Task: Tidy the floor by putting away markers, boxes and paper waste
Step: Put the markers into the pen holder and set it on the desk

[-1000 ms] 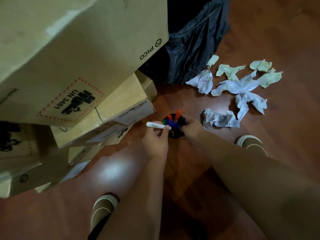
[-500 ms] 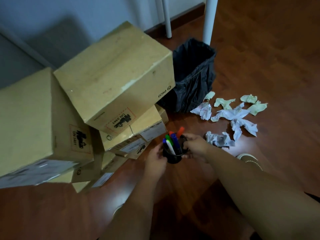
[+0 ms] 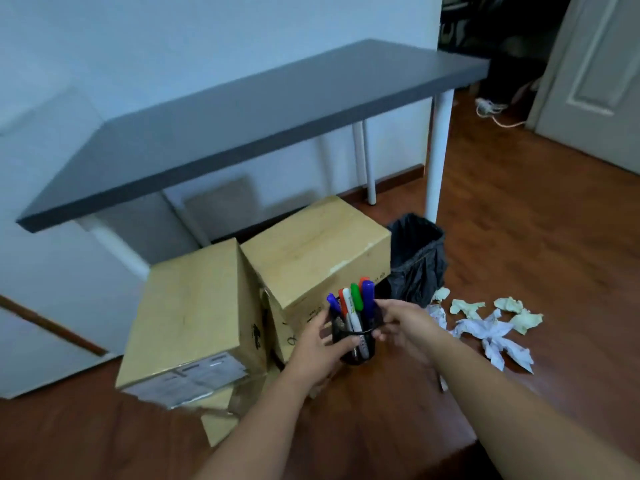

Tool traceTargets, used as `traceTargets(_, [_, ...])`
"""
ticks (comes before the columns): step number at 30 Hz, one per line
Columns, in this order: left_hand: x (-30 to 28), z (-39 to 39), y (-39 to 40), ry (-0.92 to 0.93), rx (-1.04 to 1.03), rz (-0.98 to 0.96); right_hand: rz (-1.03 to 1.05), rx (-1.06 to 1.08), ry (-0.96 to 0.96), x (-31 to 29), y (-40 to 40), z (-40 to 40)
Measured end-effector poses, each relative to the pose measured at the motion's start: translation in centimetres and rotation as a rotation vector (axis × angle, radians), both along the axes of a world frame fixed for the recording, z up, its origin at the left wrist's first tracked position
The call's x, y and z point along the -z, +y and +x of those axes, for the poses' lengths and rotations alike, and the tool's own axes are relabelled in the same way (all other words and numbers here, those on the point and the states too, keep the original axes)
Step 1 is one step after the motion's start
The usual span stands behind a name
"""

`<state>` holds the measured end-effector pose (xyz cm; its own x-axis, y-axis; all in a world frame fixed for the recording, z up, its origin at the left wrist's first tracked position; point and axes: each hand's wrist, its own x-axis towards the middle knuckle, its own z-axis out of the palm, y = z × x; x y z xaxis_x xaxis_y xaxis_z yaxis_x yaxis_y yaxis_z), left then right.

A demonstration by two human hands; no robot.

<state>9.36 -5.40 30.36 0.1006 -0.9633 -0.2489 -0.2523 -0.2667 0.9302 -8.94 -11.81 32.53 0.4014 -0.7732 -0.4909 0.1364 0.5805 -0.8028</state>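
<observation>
A long dark grey tabletop (image 3: 277, 109) on white legs spans the far side of the room, and it looks the likely home for what the person carries. Below it on the brown wooden floor (image 3: 536, 237), tan cardboard boxes (image 3: 311, 251) lean against one another in a loose pile at the left, not yet put away. Just right of them stands a small bin lined with a black plastic bag (image 3: 417, 261), mouth open, close to the scattered crumpled white and pale green paper scraps (image 3: 485, 327) lying on the floor at the right, presumably waiting to go in it. Nearest, a black wire-mesh pen cup (image 3: 356, 341) is held up off the floor between both hands: the left hand (image 3: 318, 348) wraps its fingers round the cup's left side, while the right hand (image 3: 398, 323) clasps the right side near the rim, steadying it upright so nothing tips out. Inside stand the coloured markers (image 3: 353, 303), caps up: blue, red, white, green, orange, purple.
</observation>
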Motion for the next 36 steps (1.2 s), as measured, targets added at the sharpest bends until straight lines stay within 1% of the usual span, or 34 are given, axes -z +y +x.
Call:
traceTargets(2, [-3.0, 1.3, 0.4, 0.035, -0.008, -0.054, -0.084, -0.043, -0.016, -2.3, 0.3, 1.1])
traceTargets(5, [-7.0, 3.7, 1.7, 0.06, -0.016, -0.098, -0.252, -0.135, 0.024, -5.6, 1.2, 3.0])
traceTargets(9, [-11.3, 7.6, 3.8, 0.082, -0.075, -0.166, -0.478, -0.277, 0.186, -9.7, 3.2, 6.4])
traceTargets(12, [-14.1, 10.4, 5.2, 0.103, -0.132, -0.195, -0.56, -0.29, 0.181, -12.3, 4.8, 9.5])
traceTargets(15, [-16.5, 13.1, 6.6, 0.091, -0.149, -0.235, -0.665, -0.297, 0.207, -14.4, 6.1, 12.6])
traceTargets(18, [-18.4, 15.6, 7.6, 0.055, -0.158, -0.266, -0.721, -0.287, 0.193, -16.0, 7.2, 15.4])
traceTargets(23, [-20.2, 18.6, 10.3, 0.04, -0.26, -0.327, -0.796, -0.275, 0.14, -17.5, 8.5, 19.8])
traceTargets(27, [-21.4, 20.8, 11.2, 0.026, -0.32, -0.355, -0.793, -0.226, 0.078, -17.8, 8.7, 22.8])
traceTargets(31, [-22.1, 23.9, 9.4, 0.089, -0.38, -0.395, -0.801, -0.148, 0.032, -19.4, 6.5, 26.5])
traceTargets(36, [-23.3, 30.1, 4.4, 0.154, -0.436, -0.472, -0.849, -0.155, -0.004, -21.7, 1.9, 33.3])
